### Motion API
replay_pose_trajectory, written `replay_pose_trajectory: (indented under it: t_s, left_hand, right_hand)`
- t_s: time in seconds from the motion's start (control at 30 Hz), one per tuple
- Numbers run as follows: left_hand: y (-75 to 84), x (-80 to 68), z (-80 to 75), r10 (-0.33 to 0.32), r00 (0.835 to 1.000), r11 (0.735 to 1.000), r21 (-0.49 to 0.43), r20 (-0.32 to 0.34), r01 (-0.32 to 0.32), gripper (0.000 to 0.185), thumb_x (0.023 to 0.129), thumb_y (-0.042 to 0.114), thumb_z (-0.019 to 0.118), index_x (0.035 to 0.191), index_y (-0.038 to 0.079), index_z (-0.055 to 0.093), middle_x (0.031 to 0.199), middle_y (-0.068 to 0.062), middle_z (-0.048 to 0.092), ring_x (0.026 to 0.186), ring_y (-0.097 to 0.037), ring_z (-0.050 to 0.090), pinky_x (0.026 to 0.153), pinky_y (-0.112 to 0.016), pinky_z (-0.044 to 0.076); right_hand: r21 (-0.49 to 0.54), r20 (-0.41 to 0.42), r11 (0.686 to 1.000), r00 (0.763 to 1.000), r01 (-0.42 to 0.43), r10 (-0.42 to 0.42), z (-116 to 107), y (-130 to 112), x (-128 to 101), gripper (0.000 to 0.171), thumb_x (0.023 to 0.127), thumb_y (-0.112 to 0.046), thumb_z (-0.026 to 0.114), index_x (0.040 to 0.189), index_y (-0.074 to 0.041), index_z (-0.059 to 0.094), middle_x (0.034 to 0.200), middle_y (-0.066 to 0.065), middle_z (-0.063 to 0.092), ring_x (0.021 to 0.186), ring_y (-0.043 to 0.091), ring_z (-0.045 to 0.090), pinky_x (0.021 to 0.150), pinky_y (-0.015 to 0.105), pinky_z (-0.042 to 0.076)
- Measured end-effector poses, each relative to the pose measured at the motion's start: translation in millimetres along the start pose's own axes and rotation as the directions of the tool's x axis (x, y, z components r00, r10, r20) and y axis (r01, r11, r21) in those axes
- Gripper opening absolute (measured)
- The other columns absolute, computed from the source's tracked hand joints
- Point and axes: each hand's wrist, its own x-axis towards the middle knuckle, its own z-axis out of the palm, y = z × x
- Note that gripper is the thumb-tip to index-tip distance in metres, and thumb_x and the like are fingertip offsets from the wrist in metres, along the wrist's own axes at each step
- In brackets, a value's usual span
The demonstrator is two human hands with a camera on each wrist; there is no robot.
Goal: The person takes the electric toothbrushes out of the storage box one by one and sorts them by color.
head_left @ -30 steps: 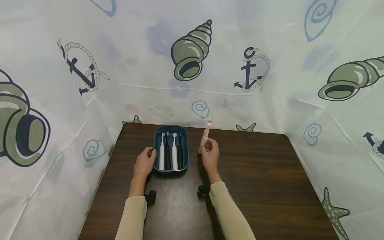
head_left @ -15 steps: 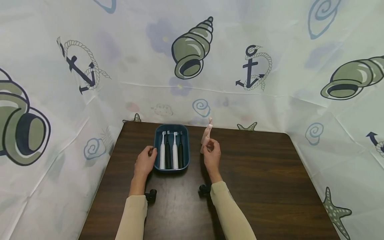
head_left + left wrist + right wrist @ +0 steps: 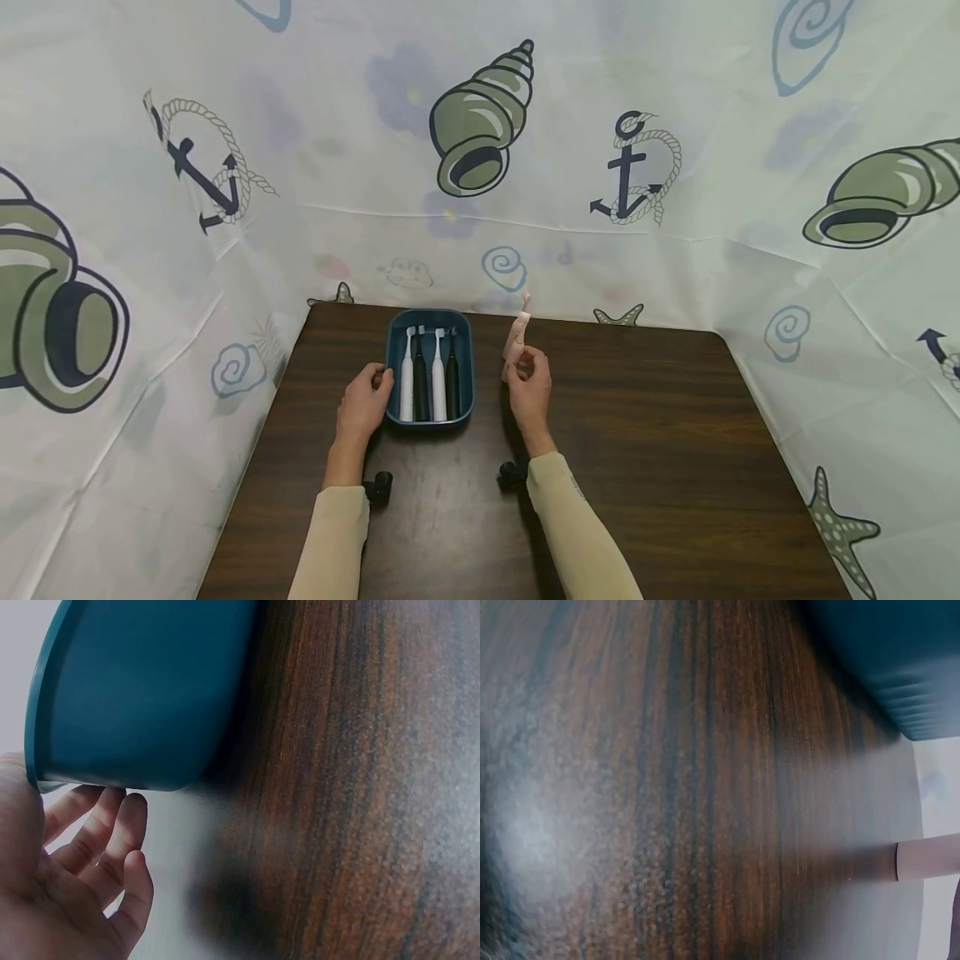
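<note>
A pink toothbrush (image 3: 516, 333) stands nearly upright above the desk (image 3: 645, 433) near its far edge, its lower end pinched in the curled fingers of the right hand (image 3: 529, 392). Just to its left, a blue tray (image 3: 430, 318) holds four toothbrushes (image 3: 429, 375), alternating white and black, lying side by side. The left hand (image 3: 363, 404) grips the tray's left rim, fingers curled against its outer wall.

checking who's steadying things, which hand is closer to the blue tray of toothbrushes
Left. The left hand touches the blue tray at its left rim, fingers curled at the edge. The right hand is off to the tray's right, apart from it, holding a pink toothbrush upright.
</note>
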Motion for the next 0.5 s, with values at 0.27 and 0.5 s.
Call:
replay_pose_trajectory:
  t_s: [0.27, 0.5]
  left_hand:
    - [0.0, 0.8, -0.2, 0.003, 1.0, 1.0, -0.006, -0.002, -0.003, 0.049, 0.114, 0.048, 0.046, 0.148, 0.016, 0.059, 0.131, -0.01, 0.07, 0.109, -0.033, 0.065, 0.094, -0.058, 0.047]
    - [0.7, 0.8, -0.2, -0.003, 1.0, 1.0, -0.001, 0.003, 0.003, 0.05, 0.113, 0.05, 0.046, 0.149, 0.016, 0.058, 0.131, -0.01, 0.07, 0.109, -0.033, 0.065, 0.094, -0.059, 0.047]
  right_hand:
    - [-0.002, 0.0, 1.0, 1.0, -0.004, 0.004, -1.6, -1.2, -0.5, 0.03, 0.099, 0.001, 0.073, 0.128, -0.002, 0.065, 0.12, 0.022, 0.065, 0.11, 0.039, 0.065, 0.093, 0.053, 0.06]
    - [-0.045, 0.012, 0.998, 0.999, -0.036, 0.037, -4.3, 4.3, -3.1, 0.032, 0.096, 0.004, 0.072, 0.127, 0.001, 0.064, 0.122, 0.024, 0.066, 0.11, 0.041, 0.066, 0.09, 0.043, 0.059]
